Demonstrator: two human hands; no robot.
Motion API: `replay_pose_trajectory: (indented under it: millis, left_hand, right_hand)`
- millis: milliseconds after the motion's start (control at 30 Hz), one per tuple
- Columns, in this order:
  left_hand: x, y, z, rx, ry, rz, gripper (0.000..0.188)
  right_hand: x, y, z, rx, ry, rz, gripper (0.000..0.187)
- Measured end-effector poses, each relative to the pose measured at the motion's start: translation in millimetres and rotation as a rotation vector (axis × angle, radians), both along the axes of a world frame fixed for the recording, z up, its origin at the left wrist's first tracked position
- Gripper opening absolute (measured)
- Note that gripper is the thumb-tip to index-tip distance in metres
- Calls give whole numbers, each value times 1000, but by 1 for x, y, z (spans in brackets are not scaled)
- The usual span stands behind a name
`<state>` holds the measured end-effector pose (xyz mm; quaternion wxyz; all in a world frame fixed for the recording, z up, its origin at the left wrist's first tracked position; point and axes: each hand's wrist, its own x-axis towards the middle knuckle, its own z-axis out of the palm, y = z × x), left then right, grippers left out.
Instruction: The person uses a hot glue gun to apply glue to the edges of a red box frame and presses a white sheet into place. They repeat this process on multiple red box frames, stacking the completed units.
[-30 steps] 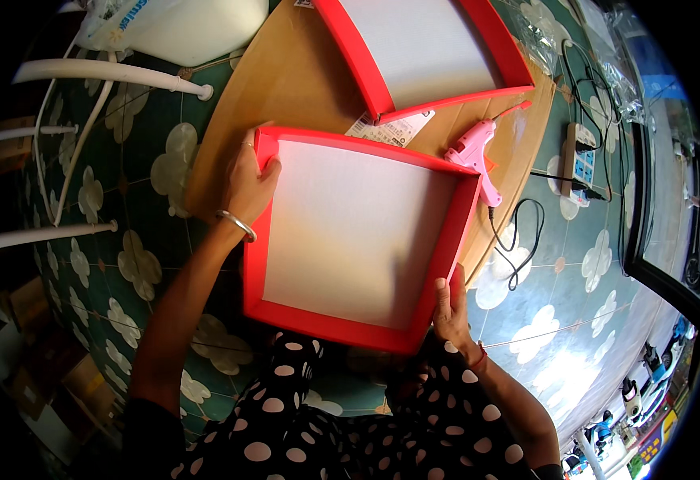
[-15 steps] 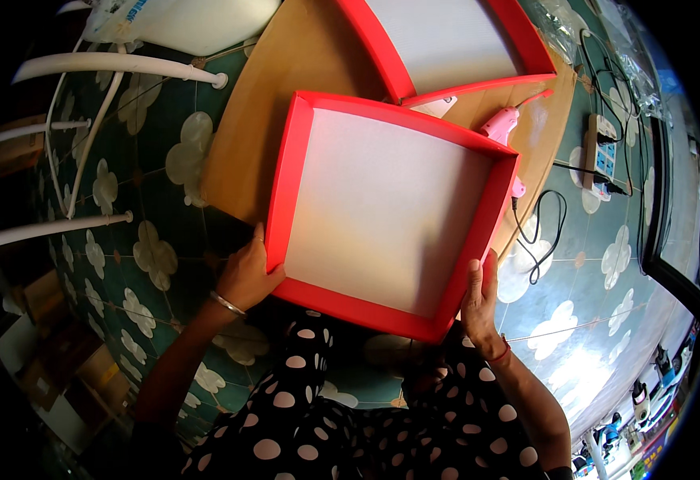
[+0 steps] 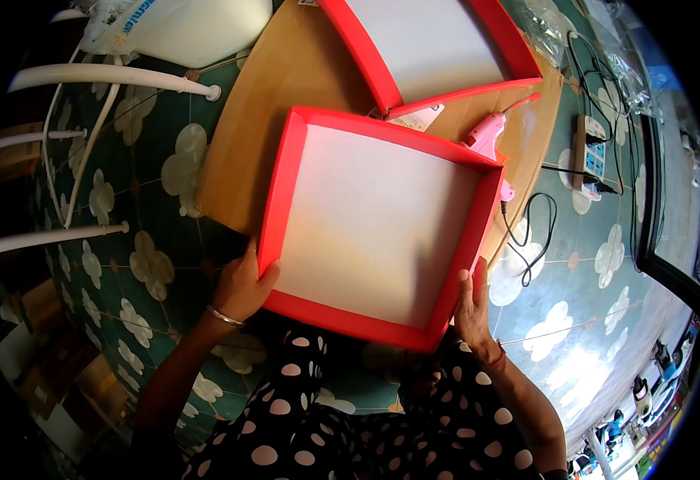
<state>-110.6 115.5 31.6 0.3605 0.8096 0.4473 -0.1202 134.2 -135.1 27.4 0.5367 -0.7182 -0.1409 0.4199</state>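
One red tray (image 3: 378,228), pale inside, is held above the person's knees (image 3: 306,352) and the near part of a wooden table (image 3: 246,160). The left hand (image 3: 243,286) clasps its lower left side; the right hand (image 3: 472,314) clasps its lower right side. Beyond, a second tray (image 3: 430,48) lies on the table. A pink glue gun (image 3: 488,132) shows partly behind the held tray's far right corner.
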Motion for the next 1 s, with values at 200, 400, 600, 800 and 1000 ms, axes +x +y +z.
replay_pose_trajectory:
  millis: [200, 400, 600, 800, 1000]
  left_hand:
    - [10, 17, -9, -63, -400, 292, 29]
    - [18, 23, -9, 1, -408, 316, 25]
    - [25, 22, -12, 69, -425, 275, 30]
    - [32, 22, -11, 74, -434, 304, 30]
    - [32, 22, -9, 40, -489, 351, 26]
  right_hand:
    - [-8, 3, 21, 14, 51, 142, 39]
    - [-6, 9, 28, 37, 196, 50, 43]
    - [-3, 17, 24, 48, 92, 19, 38]
    - [-4, 19, 26, 27, 36, -39, 32]
    - [5, 27, 25, 33, 32, -4, 34]
